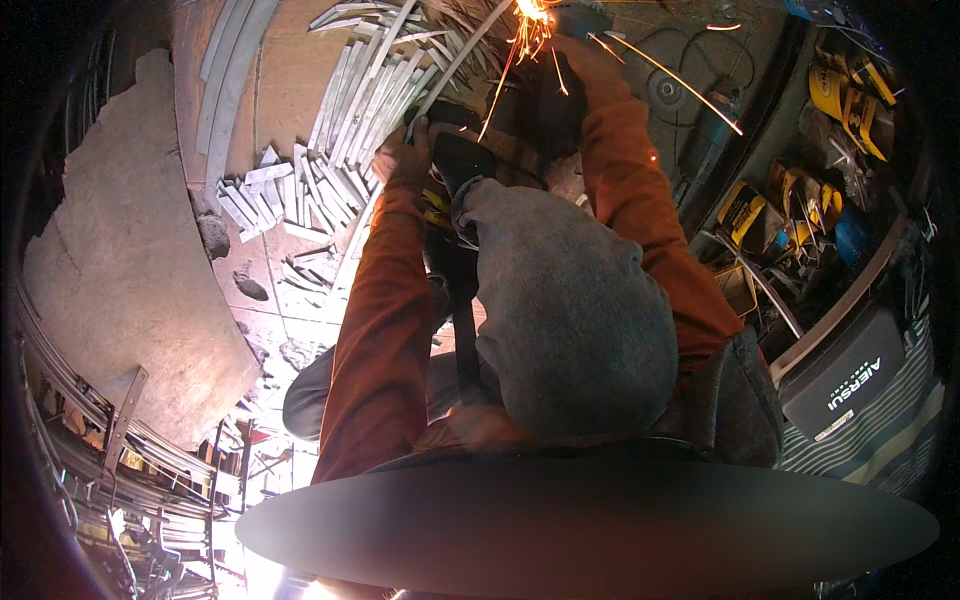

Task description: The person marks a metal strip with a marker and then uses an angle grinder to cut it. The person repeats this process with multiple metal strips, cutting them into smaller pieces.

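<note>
My left hand (403, 162) is closed around the near end of a long, narrow metal strip (462, 62), which slants up to the far edge of the view. My right hand (592, 66) reaches forward and grips an angle grinder (582, 20), its body dark and partly cut off by the frame. Bright orange sparks (532, 18) burst at the strip's far end, just left of the grinder, and streak outward. The exact contact point is lost in the glare. A grey cloth-covered shape (575, 310) between my forearms hides much of what lies below.
Cut metal strips (350, 105) lie in rows left of my left hand, with short pieces (290, 190) heaped nearer. A large brown sheet (140, 260) stands at left. Another power tool (712, 135) and a disc (668, 92) lie at right, beside yellow-and-black packages (845, 105) and a black case (845, 375).
</note>
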Available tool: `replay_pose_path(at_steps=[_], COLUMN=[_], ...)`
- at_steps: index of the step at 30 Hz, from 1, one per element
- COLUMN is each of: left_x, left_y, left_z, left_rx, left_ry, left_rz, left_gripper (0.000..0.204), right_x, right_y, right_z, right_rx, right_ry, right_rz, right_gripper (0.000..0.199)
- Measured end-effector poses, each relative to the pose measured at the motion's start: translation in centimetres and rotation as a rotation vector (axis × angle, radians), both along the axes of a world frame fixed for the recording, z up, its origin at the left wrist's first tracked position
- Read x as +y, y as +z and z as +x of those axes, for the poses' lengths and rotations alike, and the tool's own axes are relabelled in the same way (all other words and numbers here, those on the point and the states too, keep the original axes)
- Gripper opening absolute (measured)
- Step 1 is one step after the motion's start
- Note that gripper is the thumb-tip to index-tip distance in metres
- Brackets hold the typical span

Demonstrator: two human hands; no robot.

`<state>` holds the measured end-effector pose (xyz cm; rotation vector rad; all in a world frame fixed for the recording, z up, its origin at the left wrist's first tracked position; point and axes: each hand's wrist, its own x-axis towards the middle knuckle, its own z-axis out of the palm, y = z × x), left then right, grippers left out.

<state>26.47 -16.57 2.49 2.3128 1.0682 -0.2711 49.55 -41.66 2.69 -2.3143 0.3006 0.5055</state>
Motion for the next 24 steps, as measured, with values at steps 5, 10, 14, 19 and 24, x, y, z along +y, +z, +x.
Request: replay_pose_path(at_steps=[5, 10, 14, 19, 24], left_x=[0.1, -0.2, -0.2, -0.1, 0.1], left_y=[0.3, 0.2, -0.1, -0.8, -1.2], left_z=[0.1, 0.0, 0.0, -0.3, -0.5], left_rx=[-0.014, -0.067, -0.057, -0.145, -0.092], left_ry=[0.003, 0.002, 0.003, -0.004, -0.005], left_rz=[-0.008, 0.025, 0.035, 0.074, 0.036], left_gripper=[0.054, 0.051, 0.051, 0.051, 0.052], right_x=[0.3, 1.7, 2.2, 2.9, 3.5], right_y=[1.1, 0.9, 0.2, -0.9, -0.8], right_z=[0.8, 1.8, 2.0, 2.7, 3.1], right_rx=[0.133, 0.074, 0.064, 0.045, 0.022], right_ry=[-0.028, 0.056, 0.085, 0.131, 0.148], right_rz=[0.078, 0.12, 0.119, 0.139, 0.16], right_gripper=[0.05, 0.052, 0.054, 0.056, 0.059])
